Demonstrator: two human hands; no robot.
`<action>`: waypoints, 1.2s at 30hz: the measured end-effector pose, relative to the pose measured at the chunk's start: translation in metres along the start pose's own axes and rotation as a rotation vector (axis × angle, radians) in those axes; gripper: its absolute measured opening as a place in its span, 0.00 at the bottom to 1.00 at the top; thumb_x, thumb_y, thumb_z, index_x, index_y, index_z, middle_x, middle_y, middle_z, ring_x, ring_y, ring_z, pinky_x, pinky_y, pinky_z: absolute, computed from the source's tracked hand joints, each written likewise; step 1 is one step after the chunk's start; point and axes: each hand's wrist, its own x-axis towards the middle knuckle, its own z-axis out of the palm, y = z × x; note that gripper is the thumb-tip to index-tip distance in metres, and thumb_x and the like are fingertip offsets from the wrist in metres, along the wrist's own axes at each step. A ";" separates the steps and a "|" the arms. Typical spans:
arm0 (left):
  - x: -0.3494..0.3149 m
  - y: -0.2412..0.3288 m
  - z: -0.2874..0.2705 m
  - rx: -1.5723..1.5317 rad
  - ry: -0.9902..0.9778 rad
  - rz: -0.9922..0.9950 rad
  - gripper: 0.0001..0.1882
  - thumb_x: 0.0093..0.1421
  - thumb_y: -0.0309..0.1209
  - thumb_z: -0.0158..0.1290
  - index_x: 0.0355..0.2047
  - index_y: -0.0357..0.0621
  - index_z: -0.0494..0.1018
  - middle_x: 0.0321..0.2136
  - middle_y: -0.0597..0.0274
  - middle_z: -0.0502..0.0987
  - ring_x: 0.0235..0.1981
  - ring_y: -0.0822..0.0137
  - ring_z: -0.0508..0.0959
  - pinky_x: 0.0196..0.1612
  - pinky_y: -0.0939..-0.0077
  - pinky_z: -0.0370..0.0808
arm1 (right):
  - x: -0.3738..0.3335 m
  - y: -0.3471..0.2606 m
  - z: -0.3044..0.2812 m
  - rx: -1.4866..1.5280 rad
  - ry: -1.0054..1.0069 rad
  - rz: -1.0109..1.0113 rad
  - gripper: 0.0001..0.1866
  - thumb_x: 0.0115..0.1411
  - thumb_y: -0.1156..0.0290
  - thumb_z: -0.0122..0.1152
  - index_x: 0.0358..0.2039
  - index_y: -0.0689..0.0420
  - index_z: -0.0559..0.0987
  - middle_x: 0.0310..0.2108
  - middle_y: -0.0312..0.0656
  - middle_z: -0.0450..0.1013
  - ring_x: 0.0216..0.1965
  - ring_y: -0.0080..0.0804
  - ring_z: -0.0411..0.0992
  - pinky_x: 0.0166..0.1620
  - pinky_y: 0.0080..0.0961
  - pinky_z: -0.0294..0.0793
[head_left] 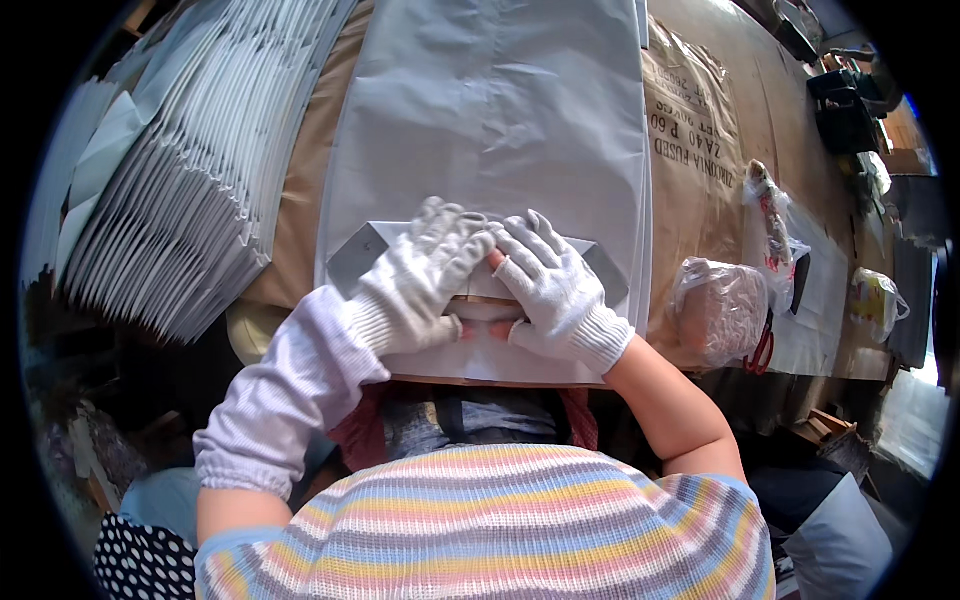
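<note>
A large white paper sack (490, 120) lies lengthwise in front of me, on top of other white sheets. Its near end is folded into a shape with grey pointed corners (357, 257), and a thin brown strip shows between my hands. My left hand (425, 275), in a white knit glove, rests on this folded end with the fingers stretched forward. My right hand (550, 280), gloved the same way, lies flat with its fingers spread, meeting the left at the fingertips. Bare thumb tips show from both gloves and touch the paper nearer to me. Part of the fold is hidden under my hands.
A thick stack of folded white paper sacks (190, 170) stands at the left. Brown printed wrapping (690, 130) covers the right side. There lie a clear plastic bag (718, 312), red-handled scissors (764, 345) and another wrapped item (770, 215).
</note>
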 end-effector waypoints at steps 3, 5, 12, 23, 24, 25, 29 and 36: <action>-0.011 -0.014 -0.002 -0.613 0.251 -0.013 0.34 0.64 0.37 0.63 0.65 0.32 0.67 0.62 0.48 0.74 0.68 0.51 0.69 0.74 0.60 0.57 | -0.009 0.007 0.000 0.602 0.329 0.094 0.37 0.50 0.78 0.70 0.63 0.64 0.72 0.57 0.53 0.75 0.59 0.43 0.75 0.65 0.38 0.70; -0.032 -0.027 -0.006 -0.791 0.506 -0.185 0.29 0.67 0.34 0.60 0.65 0.34 0.68 0.61 0.51 0.75 0.65 0.57 0.72 0.70 0.65 0.63 | -0.020 0.014 -0.004 0.465 0.659 0.249 0.23 0.50 0.87 0.65 0.49 0.63 0.79 0.31 0.42 0.78 0.25 0.33 0.75 0.35 0.27 0.79; -0.058 -0.045 -0.013 -0.158 0.607 -0.495 0.37 0.59 0.28 0.65 0.68 0.39 0.65 0.65 0.49 0.71 0.67 0.52 0.70 0.70 0.62 0.66 | -0.011 0.007 -0.012 -0.179 0.281 0.269 0.43 0.29 0.49 0.86 0.44 0.58 0.77 0.45 0.44 0.73 0.53 0.50 0.71 0.63 0.48 0.69; 0.016 -0.014 -0.025 -0.090 0.464 -0.620 0.42 0.54 0.37 0.70 0.68 0.47 0.66 0.63 0.48 0.72 0.65 0.49 0.71 0.68 0.58 0.68 | 0.016 0.080 -0.047 -0.213 0.760 0.410 0.11 0.52 0.84 0.63 0.37 0.60 0.82 0.30 0.46 0.80 0.29 0.44 0.79 0.34 0.33 0.80; 0.021 -0.011 -0.029 -0.140 0.461 -0.642 0.41 0.54 0.37 0.70 0.67 0.48 0.67 0.62 0.47 0.73 0.64 0.48 0.72 0.66 0.58 0.70 | 0.017 0.056 -0.048 -0.137 0.761 0.349 0.13 0.51 0.84 0.63 0.38 0.61 0.82 0.32 0.46 0.80 0.29 0.43 0.79 0.35 0.33 0.80; 0.023 -0.008 -0.032 -0.167 0.463 -0.645 0.40 0.54 0.37 0.70 0.66 0.47 0.68 0.61 0.47 0.73 0.63 0.48 0.73 0.65 0.58 0.70 | 0.015 0.039 -0.034 0.210 0.666 0.401 0.17 0.47 0.84 0.63 0.40 0.61 0.83 0.36 0.47 0.81 0.32 0.42 0.80 0.39 0.33 0.81; 0.024 -0.007 -0.032 -0.226 0.460 -0.611 0.36 0.55 0.37 0.67 0.63 0.45 0.69 0.57 0.47 0.76 0.60 0.46 0.75 0.62 0.55 0.73 | 0.045 -0.027 -0.016 0.572 0.259 0.479 0.16 0.63 0.70 0.64 0.51 0.57 0.80 0.43 0.48 0.81 0.43 0.48 0.81 0.47 0.37 0.79; 0.015 -0.023 -0.030 -0.314 0.468 -0.522 0.34 0.57 0.36 0.67 0.63 0.43 0.71 0.57 0.48 0.77 0.58 0.48 0.78 0.61 0.58 0.75 | 0.101 -0.029 -0.003 1.309 0.236 0.821 0.12 0.71 0.71 0.57 0.50 0.65 0.80 0.38 0.43 0.83 0.39 0.28 0.83 0.42 0.23 0.81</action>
